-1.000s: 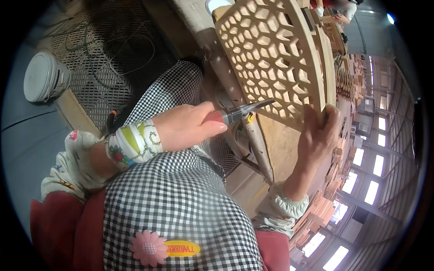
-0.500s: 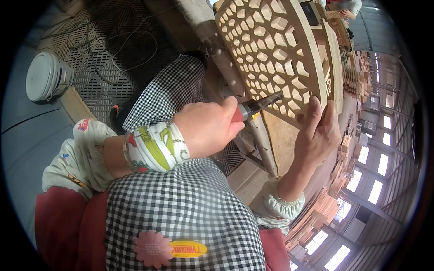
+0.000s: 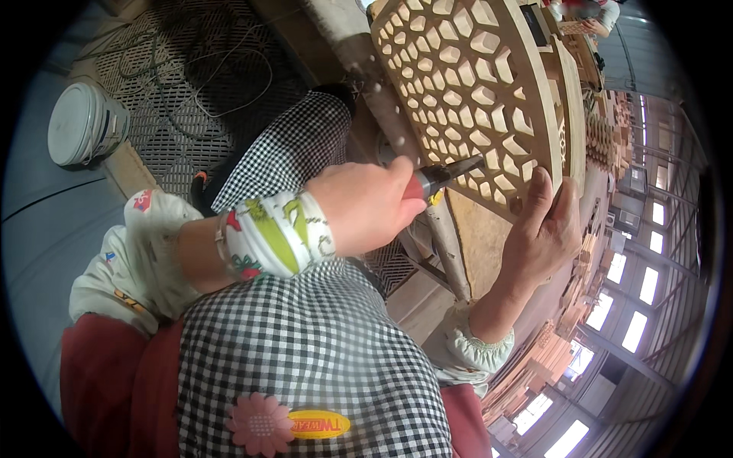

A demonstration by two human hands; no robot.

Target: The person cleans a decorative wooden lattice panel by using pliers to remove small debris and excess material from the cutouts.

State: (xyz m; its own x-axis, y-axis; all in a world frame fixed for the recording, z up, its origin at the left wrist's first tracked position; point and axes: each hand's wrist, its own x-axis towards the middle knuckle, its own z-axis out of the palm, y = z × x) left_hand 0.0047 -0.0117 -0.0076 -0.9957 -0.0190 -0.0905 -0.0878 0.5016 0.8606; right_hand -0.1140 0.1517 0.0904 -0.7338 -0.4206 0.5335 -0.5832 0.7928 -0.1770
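Note:
A wooden lattice panel (image 3: pixel 452 98), pierced with many angular holes and edged by a plain border, stands tilted ahead of me. My left hand (image 3: pixel 365 204) is closed around the red handle of a knife (image 3: pixel 456 167). Its dark, narrow blade points right and lies against the panel's lower part, among the holes; whether the tip enters one I cannot tell. My right hand (image 3: pixel 540 229) grips the panel's lower right corner, thumb on the near face and fingers around the edge. More wood (image 3: pixel 574 114) shows just behind the panel.
A lidded white bucket (image 3: pixel 86 126) stands at the left. A pale cable (image 3: pixel 233 52) lies across the grated floor mat (image 3: pixel 156 91). Under the panel is a worn support (image 3: pixel 475 237). Stacked wood (image 3: pixel 527 370) lines the right, and another person (image 3: pixel 599 19) is at the far upper right.
The panel and both hands have shifted slightly to the right in the picture. The knife stays against the same lower part of the panel, and both grips are unchanged.

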